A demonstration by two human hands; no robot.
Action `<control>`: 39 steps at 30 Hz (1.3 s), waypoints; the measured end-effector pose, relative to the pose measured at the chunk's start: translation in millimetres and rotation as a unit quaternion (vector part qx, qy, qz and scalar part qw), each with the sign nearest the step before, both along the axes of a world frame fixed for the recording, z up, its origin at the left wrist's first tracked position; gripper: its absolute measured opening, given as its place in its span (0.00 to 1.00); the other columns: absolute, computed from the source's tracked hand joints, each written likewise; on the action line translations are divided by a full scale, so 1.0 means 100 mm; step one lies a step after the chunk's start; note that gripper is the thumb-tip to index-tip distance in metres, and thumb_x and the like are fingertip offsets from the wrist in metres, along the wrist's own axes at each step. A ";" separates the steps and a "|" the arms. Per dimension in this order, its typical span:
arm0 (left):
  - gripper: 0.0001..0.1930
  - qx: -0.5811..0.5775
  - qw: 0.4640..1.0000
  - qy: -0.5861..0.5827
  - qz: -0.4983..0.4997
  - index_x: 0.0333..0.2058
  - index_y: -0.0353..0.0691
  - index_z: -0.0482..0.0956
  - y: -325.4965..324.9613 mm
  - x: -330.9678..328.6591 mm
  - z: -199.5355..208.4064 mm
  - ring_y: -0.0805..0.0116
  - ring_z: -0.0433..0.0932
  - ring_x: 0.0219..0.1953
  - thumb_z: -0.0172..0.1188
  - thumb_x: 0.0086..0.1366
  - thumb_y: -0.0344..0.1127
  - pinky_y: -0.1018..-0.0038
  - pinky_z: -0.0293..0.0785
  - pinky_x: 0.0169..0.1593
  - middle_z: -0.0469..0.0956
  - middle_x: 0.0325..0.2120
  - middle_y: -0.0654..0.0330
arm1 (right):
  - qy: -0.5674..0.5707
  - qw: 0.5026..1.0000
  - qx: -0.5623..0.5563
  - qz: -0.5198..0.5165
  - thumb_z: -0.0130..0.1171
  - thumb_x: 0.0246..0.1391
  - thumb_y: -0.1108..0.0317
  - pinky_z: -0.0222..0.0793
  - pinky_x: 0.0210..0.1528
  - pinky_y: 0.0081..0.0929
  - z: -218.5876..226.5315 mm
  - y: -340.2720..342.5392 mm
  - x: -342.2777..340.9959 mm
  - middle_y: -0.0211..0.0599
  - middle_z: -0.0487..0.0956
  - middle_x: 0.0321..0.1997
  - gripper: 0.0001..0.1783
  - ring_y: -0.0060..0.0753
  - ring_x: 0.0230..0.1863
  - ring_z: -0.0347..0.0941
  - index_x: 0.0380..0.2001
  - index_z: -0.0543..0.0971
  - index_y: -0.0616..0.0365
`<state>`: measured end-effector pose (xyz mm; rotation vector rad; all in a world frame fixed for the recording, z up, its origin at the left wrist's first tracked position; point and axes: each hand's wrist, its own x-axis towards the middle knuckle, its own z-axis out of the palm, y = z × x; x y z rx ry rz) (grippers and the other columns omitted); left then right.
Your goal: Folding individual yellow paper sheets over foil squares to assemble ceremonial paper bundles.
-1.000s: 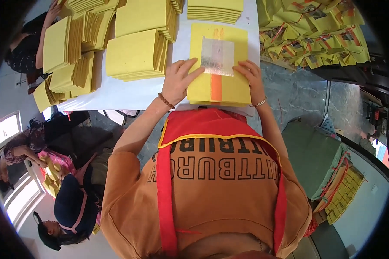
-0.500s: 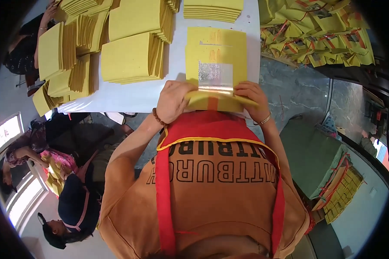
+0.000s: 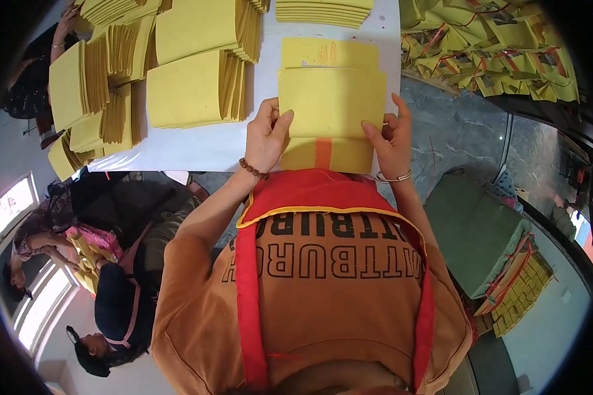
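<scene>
The yellow paper between my hands was already doubled over: it showed a plain face, with no silver patch or orange stripe on that side. It lay in front of me near the table's right edge, over the flat sheets, whose far end, marked in orange, and near end, with an orange stripe, stuck out beyond it. As I judged it, the fold itself was made, while putting this piece with the rest was not yet done. Plenty was finished: folded stacks stood in leaning rows to the left on the white table, and another folded pile sat at the far side, beyond my sheets. The flat sheets underneath looked like work left over, though I could not tell how many there were.

My left hand was closed on the left edge of the folded piece, thumb on top and the other fingertips out of sight at or behind the edge. My right hand gripped the right edge in much the same way, thumb laid on the face, most fingers curled in and one finger lifted clear, pointing away from me. The piece seemed slightly raised between them.
</scene>
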<state>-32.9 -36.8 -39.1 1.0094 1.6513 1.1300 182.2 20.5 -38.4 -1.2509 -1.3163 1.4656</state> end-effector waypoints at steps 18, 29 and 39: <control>0.22 -0.027 0.996 -0.067 0.044 0.52 0.39 0.58 0.15 -0.02 0.04 0.80 0.61 0.14 0.53 0.60 0.28 0.80 0.57 0.19 0.68 0.12 0.66 | -0.132 0.990 0.057 0.008 0.59 0.47 0.70 0.55 0.23 0.17 -0.16 0.08 -0.01 0.28 0.66 0.22 0.20 0.18 0.21 0.57 0.47 0.75 0.57; 0.21 0.215 0.881 0.421 -0.015 0.49 0.38 0.67 0.26 0.11 0.33 0.62 0.70 0.40 0.59 0.56 0.33 0.68 0.65 0.43 0.72 0.38 0.53 | -0.221 0.971 0.091 0.004 0.58 0.45 0.70 0.61 0.26 0.25 -0.07 0.11 -0.04 0.37 0.69 0.23 0.20 0.30 0.21 0.64 0.46 0.76 0.55; 0.32 0.168 0.789 0.507 -0.304 0.56 0.49 0.64 0.44 0.30 0.02 0.51 0.54 0.61 0.53 0.55 0.57 0.52 0.47 0.60 0.58 0.58 0.53 | -0.238 0.965 0.107 0.032 0.57 0.46 0.69 0.62 0.26 0.27 0.01 0.09 -0.04 0.40 0.70 0.23 0.20 0.33 0.21 0.65 0.46 0.75 0.57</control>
